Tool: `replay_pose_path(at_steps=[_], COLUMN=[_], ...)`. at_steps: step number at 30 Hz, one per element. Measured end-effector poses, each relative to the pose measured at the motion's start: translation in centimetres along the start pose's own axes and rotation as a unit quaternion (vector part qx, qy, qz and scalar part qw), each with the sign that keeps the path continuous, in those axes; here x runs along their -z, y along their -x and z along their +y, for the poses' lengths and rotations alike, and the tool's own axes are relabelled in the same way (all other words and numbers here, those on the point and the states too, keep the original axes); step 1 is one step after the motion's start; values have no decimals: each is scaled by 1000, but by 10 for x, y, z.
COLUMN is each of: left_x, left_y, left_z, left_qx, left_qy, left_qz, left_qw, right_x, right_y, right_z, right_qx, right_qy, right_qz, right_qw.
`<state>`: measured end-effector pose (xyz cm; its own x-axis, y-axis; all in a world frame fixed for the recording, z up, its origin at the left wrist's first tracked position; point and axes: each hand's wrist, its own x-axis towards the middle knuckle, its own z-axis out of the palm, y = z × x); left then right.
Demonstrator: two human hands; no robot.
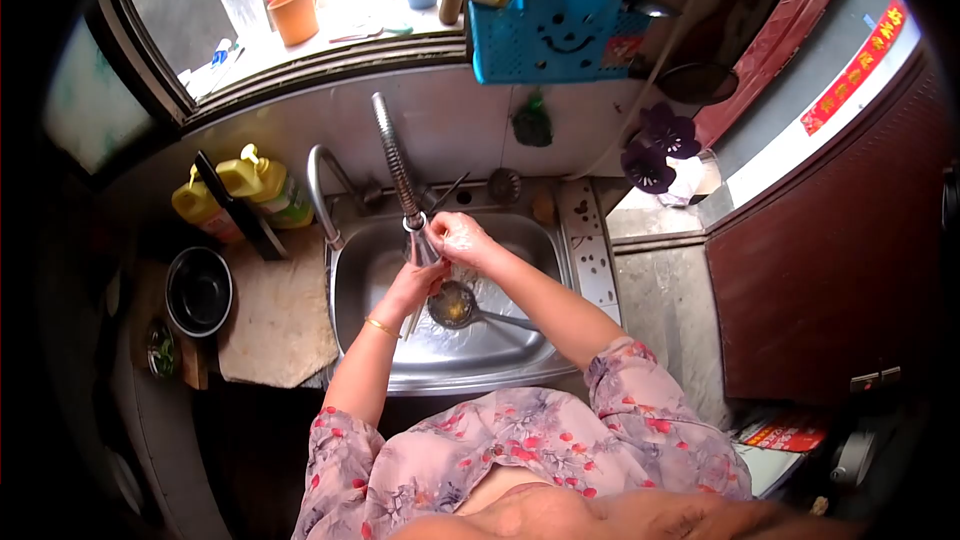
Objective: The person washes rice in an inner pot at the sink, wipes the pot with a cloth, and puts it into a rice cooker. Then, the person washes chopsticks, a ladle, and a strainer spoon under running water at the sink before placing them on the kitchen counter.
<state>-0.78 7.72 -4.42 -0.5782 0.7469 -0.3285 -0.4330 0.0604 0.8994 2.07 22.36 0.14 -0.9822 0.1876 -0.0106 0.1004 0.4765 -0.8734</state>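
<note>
My left hand is closed around thin pale sticks that look like chopsticks; their ends stick out below it over the sink. Just above, my right hand is wet, its fingers curled beside the spring-necked faucet. What its fingers grip is hidden. Both hands are close together under the faucet head. A dark ladle lies in the steel sink, its handle pointing right, with yellowish bits in its bowl.
Left of the sink are a cutting board, a black bowl and yellow pump bottles. A second curved tap rises at the sink's back left. A blue basket of utensils hangs above. A dark red door stands right.
</note>
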Motion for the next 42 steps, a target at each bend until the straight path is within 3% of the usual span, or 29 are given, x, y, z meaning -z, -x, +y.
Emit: replay_pose_path(at_steps=[1, 3, 4, 5, 7, 9, 15, 18, 21, 25, 26, 29, 31, 34, 36, 41, 42], left_x=[-3, -16, -12, -19, -26, -25, -27, -24, -10, 8, 2, 2, -1, -16, -12, -19, -15], left_y=[-3, -3, -10, -9, -9, -18, -7, 3, 7, 3, 8, 4, 4, 6, -1, -1, -1], left_z=[7, 17, 12, 18, 18, 13, -2, -17, -38, -89, -82, -97, -105, -93, -108, -116, -125], left_qx=[-14, -43, -38, -52, -86, -26, -92, -95, -47, -25, 16, -10, -2, 68, 52, 58, -23], left_qy=[-6, -10, 37, 40, 1, -22, -172, -204, -381, -598, -580, -614, -586, -547, -547, -550, -536], left_qz=[-18, -25, -49, -67, -69, -97, -96, -86, -103, -116, -133, -178, -158, -167, -172, -179, -172], left_qw=[1000, 999, 997, 996, 994, 995, 976, 971, 917, 793, 803, 769, 795, 817, 818, 814, 826], right_x=[17, 24, 29, 25, 28, 32, 67, 95, 136, 205, 221, 270, 298, 326, 339, 336, 322], right_y=[13, 22, 29, 28, 31, 36, 55, 58, 62, 86, 92, 109, 119, 126, 125, 93, 92], right_z=[-2, 3, 1, 14, 18, 13, -36, -59, -92, -182, -204, -267, -308, -342, -350, -324, -321], right_qx=[-34, -26, -3, 88, 157, 125, 71, 110, 121, 178, 183, 231, 265, 367, 419, 405, 365], right_qy=[-186, -308, -299, -192, -33, -48, -132, -113, -105, 37, 60, 149, 146, 86, 97, 130, 132], right_qz=[-76, -119, -120, -60, -8, 27, 89, 111, 96, 87, 95, 144, 244, 313, 354, 352, 354], right_qw=[979, 944, 947, 976, 987, 991, 985, 981, 982, 979, 977, 951, 921, 871, 831, 834, 851])
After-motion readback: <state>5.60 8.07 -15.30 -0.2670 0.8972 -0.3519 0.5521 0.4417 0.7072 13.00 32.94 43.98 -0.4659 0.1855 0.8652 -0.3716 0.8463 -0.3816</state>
